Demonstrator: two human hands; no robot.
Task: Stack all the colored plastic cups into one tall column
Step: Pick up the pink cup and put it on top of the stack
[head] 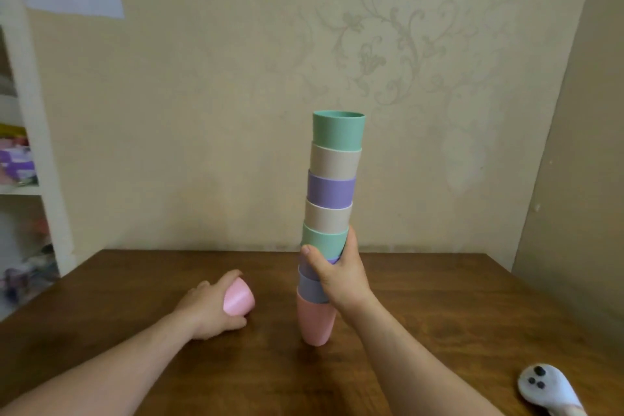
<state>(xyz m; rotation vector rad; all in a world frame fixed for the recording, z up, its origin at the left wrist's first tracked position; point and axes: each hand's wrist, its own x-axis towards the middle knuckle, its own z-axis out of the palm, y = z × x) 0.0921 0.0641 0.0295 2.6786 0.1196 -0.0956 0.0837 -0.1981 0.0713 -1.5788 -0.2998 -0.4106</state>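
Note:
A tall column of nested cups stands upright on the wooden table, with a pink cup at the bottom, then purple, green, beige, purple, beige and a green cup on top. My right hand grips the column low down, around the purple and green cups. To the left, my left hand holds a single pink cup lying tilted on the table, its closed base pointing up and away from me.
A white controller lies at the table's front right corner. The beige wallpapered wall stands right behind the table. A white shelf unit with mixed items is at the far left.

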